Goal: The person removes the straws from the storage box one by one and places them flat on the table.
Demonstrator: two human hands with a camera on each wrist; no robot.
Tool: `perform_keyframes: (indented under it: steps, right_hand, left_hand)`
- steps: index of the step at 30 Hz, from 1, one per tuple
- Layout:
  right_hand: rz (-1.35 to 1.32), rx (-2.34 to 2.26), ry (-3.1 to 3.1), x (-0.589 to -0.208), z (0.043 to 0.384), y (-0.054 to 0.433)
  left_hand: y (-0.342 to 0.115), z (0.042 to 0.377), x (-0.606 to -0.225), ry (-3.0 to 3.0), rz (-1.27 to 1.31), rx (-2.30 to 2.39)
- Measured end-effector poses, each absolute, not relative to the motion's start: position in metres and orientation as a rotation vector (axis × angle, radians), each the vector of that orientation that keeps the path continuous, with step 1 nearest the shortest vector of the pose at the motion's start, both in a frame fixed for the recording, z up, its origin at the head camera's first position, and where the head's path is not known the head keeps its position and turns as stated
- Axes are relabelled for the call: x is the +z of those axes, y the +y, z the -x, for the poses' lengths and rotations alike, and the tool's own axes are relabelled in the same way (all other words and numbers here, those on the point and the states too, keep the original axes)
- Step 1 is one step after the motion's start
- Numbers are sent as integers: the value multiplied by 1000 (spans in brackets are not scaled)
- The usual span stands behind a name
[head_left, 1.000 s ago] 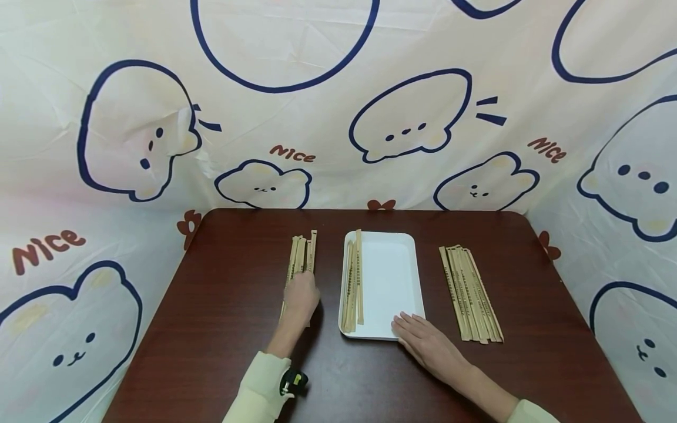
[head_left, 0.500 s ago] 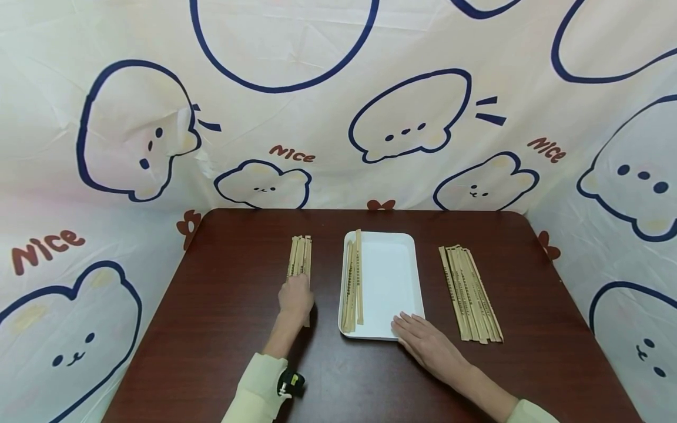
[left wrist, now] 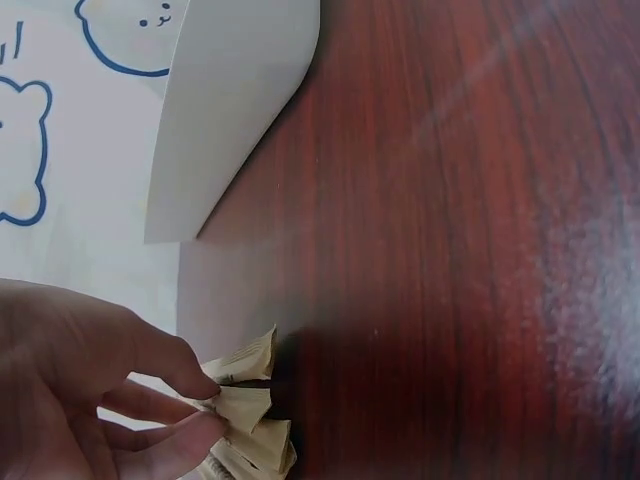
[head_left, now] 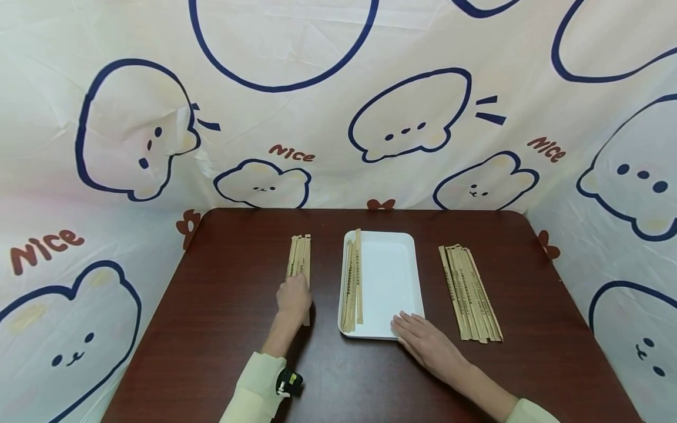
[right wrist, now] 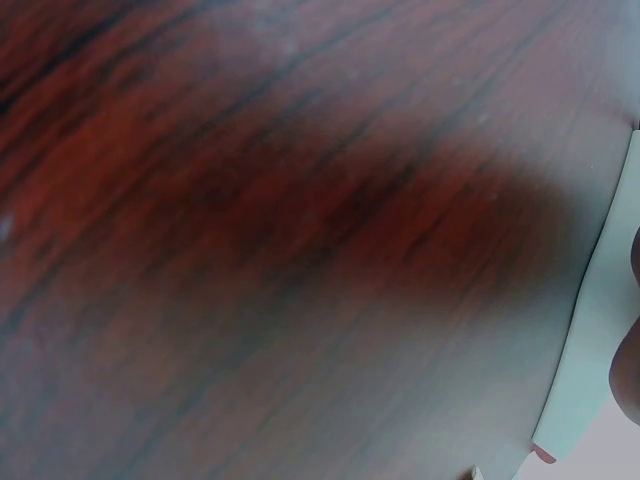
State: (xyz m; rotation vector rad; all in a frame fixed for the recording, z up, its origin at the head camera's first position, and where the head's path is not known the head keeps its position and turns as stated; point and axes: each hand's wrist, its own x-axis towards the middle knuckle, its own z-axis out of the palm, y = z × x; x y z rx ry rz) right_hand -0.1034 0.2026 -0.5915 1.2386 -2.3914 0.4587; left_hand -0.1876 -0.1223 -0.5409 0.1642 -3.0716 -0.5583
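Near the table's left side, my left hand (head_left: 294,295) lies over a small bundle of tan paper-wrapped chopsticks (head_left: 300,255). Up close in the left wrist view, the thumb and fingers pinch one wrapped pair (left wrist: 243,404), while other packet ends fan out around it. The palm hides the middle of the bundle in the head view. My right hand (head_left: 431,343) rests with straight fingers on the near right corner of a white tray (head_left: 391,276). Several wrapped chopsticks (head_left: 351,288) lie lengthwise along the tray's left side.
A larger row of wrapped chopsticks (head_left: 471,296) lies on the dark wooden table (head_left: 365,382), right of the tray. A cartoon-printed curtain (head_left: 328,117) closes off the back and both sides. A black device (head_left: 289,382) is strapped on the left wrist.
My left hand has shifted slightly left and drawn a packet that stuck out at the bundle's right in against the others. The right hand and tray have stayed put.
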Motion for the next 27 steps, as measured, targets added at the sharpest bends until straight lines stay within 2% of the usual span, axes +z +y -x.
perform_keyframes:
  steps: [10,27]
  right_hand:
    - [-1243,469,-2385,-591,103,203]
    - [-1225,480,-2419,-592,103,202]
  left_hand:
    - [-113,189,-537,-3011,-49,-549]
    - [-60,183,-525,-2784,240,-474]
